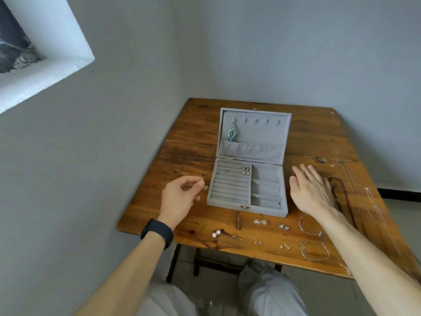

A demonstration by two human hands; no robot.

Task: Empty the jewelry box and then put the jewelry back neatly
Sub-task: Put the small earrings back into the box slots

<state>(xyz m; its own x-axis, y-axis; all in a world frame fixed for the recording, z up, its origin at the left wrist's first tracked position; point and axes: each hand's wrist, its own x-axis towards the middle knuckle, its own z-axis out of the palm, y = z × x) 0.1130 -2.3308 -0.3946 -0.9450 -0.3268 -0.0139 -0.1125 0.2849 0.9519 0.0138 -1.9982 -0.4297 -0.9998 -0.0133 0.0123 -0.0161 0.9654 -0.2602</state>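
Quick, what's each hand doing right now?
Left hand: pinching a small silver piece beside the jewelry box.
Right hand: open, holding nothing.

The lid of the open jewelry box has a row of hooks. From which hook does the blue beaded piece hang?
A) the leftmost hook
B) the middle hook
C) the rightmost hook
A: the blue beaded piece hangs from the leftmost hook in the lid of the jewelry box.
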